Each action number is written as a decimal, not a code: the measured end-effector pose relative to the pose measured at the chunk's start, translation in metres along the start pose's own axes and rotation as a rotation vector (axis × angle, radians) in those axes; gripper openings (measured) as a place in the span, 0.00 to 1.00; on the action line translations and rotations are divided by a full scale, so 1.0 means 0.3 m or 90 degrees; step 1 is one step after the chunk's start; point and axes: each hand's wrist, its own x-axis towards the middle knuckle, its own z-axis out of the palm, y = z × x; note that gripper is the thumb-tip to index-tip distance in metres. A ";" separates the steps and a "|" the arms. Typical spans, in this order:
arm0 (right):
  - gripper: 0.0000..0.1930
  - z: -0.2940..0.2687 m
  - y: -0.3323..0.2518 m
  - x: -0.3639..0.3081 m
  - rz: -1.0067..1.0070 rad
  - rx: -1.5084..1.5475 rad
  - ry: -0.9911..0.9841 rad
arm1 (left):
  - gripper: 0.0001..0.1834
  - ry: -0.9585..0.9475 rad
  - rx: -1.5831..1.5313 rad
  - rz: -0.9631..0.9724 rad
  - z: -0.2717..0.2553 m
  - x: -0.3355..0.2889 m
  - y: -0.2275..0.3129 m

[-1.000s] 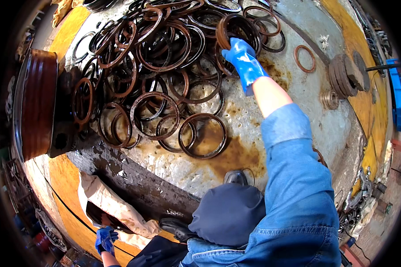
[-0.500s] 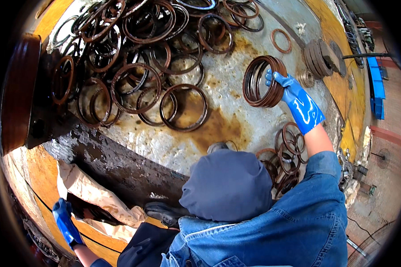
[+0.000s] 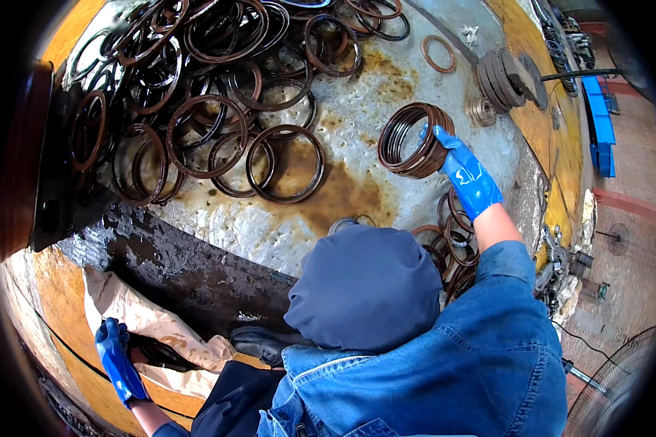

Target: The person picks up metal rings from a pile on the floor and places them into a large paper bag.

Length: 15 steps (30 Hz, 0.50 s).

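My right hand (image 3: 457, 162), in a shiny blue glove, grips a stack of brown metal rings (image 3: 413, 142) by its right side. The rings are held together and tilted above the grey worktop (image 3: 350, 138). At the lower left my left hand (image 3: 115, 353), in a darker wet blue glove, has its fingers curled at the edge of a tan paper sack (image 3: 142, 309). The sack's mouth gapes beside that hand, and dark, ring-like things show dimly inside. A large heap of oily rings (image 3: 219, 73) covers the worktop's upper left.
A smaller ring pile (image 3: 459, 240) lies below my right forearm. One loose ring (image 3: 438, 54) rests farther off, near thick discs on a rod (image 3: 501, 79). A big brown cylinder (image 3: 25, 160) stands at the left. A fan (image 3: 608, 386) is at the lower right.
The whole view has shifted, so the worktop sits a little farther left. My left hand has moved right along the sack. The ring stack stays in my right hand, slightly lower.
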 end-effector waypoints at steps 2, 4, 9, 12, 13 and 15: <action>0.19 0.008 0.005 0.008 0.000 0.005 -0.005 | 0.18 0.006 0.003 -0.002 -0.011 0.007 -0.028; 0.20 0.014 0.015 0.019 0.002 0.013 -0.008 | 0.17 0.005 0.009 -0.011 -0.017 0.012 -0.035; 0.20 0.009 0.031 0.034 -0.006 0.032 -0.002 | 0.17 0.007 0.007 -0.009 -0.015 0.003 -0.032; 0.20 -0.032 0.015 0.018 -0.029 0.047 0.006 | 0.17 -0.004 0.009 -0.007 -0.017 0.015 -0.045; 0.20 -0.056 0.004 0.002 -0.042 0.052 0.012 | 0.18 -0.022 0.014 -0.008 -0.031 0.032 -0.055; 0.20 -0.107 -0.058 -0.058 -0.079 0.000 0.016 | 0.19 -0.044 0.016 -0.026 -0.086 0.090 -0.098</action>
